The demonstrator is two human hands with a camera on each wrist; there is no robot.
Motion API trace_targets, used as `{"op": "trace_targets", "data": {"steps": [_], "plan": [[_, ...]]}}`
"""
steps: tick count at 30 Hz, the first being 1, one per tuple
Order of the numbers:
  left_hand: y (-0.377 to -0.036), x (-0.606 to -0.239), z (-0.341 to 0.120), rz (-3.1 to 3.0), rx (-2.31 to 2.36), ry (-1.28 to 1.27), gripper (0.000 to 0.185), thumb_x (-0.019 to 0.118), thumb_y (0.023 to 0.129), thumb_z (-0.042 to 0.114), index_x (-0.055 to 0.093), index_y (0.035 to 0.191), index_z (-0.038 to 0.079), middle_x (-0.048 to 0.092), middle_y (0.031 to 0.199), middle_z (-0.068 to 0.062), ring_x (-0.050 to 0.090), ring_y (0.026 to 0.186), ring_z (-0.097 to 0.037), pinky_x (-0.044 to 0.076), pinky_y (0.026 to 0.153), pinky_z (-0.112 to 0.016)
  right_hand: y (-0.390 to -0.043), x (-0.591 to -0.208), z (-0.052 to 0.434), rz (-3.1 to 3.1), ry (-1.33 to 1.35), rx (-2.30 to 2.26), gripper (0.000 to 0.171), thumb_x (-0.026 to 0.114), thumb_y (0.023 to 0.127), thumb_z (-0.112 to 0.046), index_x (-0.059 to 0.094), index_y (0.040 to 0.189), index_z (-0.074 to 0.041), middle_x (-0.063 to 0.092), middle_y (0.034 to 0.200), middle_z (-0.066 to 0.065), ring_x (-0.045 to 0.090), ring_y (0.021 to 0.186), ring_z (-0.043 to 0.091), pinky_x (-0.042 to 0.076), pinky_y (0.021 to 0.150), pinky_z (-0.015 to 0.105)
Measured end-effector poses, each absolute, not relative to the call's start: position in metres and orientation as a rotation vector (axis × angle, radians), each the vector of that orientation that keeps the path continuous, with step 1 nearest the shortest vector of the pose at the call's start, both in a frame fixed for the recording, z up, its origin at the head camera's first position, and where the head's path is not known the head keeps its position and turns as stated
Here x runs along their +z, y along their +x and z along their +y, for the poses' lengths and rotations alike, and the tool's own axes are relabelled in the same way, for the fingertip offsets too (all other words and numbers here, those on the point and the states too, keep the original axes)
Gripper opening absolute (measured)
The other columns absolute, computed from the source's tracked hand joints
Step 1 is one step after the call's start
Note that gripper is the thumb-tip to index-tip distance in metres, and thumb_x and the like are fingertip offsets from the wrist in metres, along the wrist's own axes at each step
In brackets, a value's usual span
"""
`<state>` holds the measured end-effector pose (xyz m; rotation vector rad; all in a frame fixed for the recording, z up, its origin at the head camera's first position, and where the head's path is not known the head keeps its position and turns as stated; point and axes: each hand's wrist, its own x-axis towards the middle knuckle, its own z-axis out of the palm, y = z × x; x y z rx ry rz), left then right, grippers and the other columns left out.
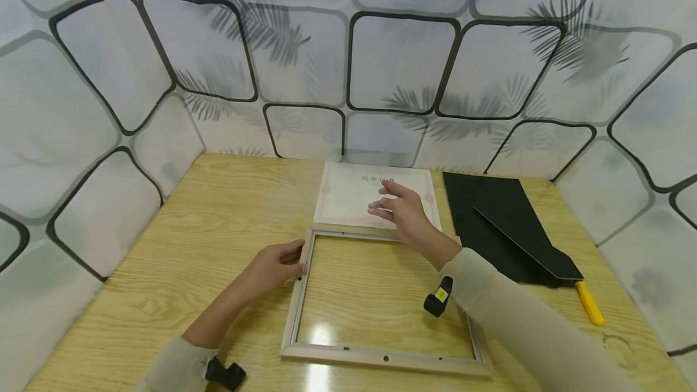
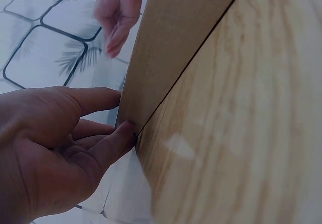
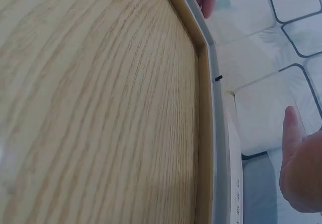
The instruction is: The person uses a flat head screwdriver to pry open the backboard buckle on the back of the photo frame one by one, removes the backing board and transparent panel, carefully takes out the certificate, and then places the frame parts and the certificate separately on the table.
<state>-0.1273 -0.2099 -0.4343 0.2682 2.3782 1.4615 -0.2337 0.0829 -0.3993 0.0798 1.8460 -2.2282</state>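
Note:
A light wooden picture frame (image 1: pixel 383 356) with a silvery inner lip lies flat on the table, with bare wood showing through its opening. My left hand (image 1: pixel 272 268) grips its left side; in the left wrist view, thumb and fingertips (image 2: pixel 126 128) meet the frame's edge (image 2: pixel 161 43). Over the frame's far edge hovers my right hand (image 1: pixel 411 213), its fingers loosely extended and holding nothing. Behind and partly below it is a white certificate (image 1: pixel 343 192) with a printed heading, which the hand partly covers. In the right wrist view, one finger (image 3: pixel 291 128) points up in the air.
To the right lies a black backing board (image 1: pixel 474 192) with a slanted stand leg (image 1: pixel 523 244) on it. A yellow handle (image 1: pixel 589 302) sticks out from under its near corner. A patterned curtain (image 1: pixel 305 65) encloses the wooden table (image 1: pixel 234 198) at the back and sides.

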Motion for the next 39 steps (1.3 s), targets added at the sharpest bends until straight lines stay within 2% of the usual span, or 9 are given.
{"op": "trace_targets", "data": {"steps": [5, 17, 20, 23, 27, 39], "plan": [[-0.128, -0.435, -0.210, 2.383, 1.459, 0.273, 0.068, 0.066, 0.100, 0.023, 0.034, 0.156, 0.000, 0.042, 0.156, -0.022, 0.046, 0.141, -0.038, 0.050, 0.106, -0.044, -0.241, -0.405, 0.060, 1.835, 0.038, -2.182, 0.060, 0.045, 0.100, 0.011, 0.032, 0.158, -0.004, 0.035, 0.152, 0.024, 0.071, 0.081, 0.013, 0.061, 0.082, 0.025], [-0.129, -0.437, -0.209, 2.373, 1.479, 0.265, 0.068, 0.066, 0.099, 0.022, 0.035, 0.155, 0.000, 0.043, 0.155, -0.022, 0.046, 0.140, -0.038, 0.051, 0.106, -0.044, -0.251, -0.421, 0.013, 1.822, -0.046, -2.104, 0.058, 0.051, 0.102, 0.004, 0.033, 0.156, 0.000, 0.041, 0.151, 0.024, 0.072, 0.088, 0.016, 0.061, 0.083, 0.027], [-0.129, -0.436, -0.209, 2.374, 1.482, 0.264, 0.067, 0.066, 0.099, 0.022, 0.035, 0.155, 0.000, 0.043, 0.155, -0.022, 0.047, 0.140, -0.038, 0.050, 0.106, -0.044, -0.253, -0.422, 0.001, 1.808, -0.047, -2.094, 0.055, 0.049, 0.103, 0.001, 0.032, 0.156, 0.002, 0.040, 0.154, 0.024, 0.072, 0.098, 0.025, 0.061, 0.086, 0.029], [-0.129, -0.436, -0.209, 2.377, 1.485, 0.268, 0.068, 0.066, 0.099, 0.022, 0.035, 0.155, -0.001, 0.044, 0.155, -0.021, 0.048, 0.139, -0.038, 0.051, 0.106, -0.044, -0.256, -0.423, -0.011, 1.786, -0.044, -2.088, 0.055, 0.046, 0.103, 0.004, 0.031, 0.156, 0.002, 0.038, 0.156, 0.023, 0.068, 0.114, 0.035, 0.059, 0.089, 0.031], [-0.129, -0.436, -0.210, 2.380, 1.490, 0.269, 0.068, 0.067, 0.099, 0.022, 0.035, 0.155, -0.001, 0.044, 0.154, -0.021, 0.048, 0.139, -0.037, 0.051, 0.104, -0.043, -0.257, -0.423, -0.027, 1.760, -0.050, -2.069, 0.061, 0.042, 0.099, 0.011, 0.028, 0.157, 0.002, 0.038, 0.155, 0.023, 0.061, 0.124, 0.040, 0.058, 0.094, 0.033], [-0.130, -0.436, -0.210, 2.374, 1.498, 0.297, 0.067, 0.066, 0.099, 0.020, 0.036, 0.154, -0.003, 0.042, 0.155, -0.023, 0.048, 0.139, -0.038, 0.051, 0.104, -0.045, -0.264, -0.427, -0.067, 1.735, -0.050, -2.045, 0.068, 0.049, 0.096, 0.014, 0.027, 0.158, -0.001, 0.038, 0.155, 0.021, 0.063, 0.122, 0.038, 0.057, 0.096, 0.031]]}}
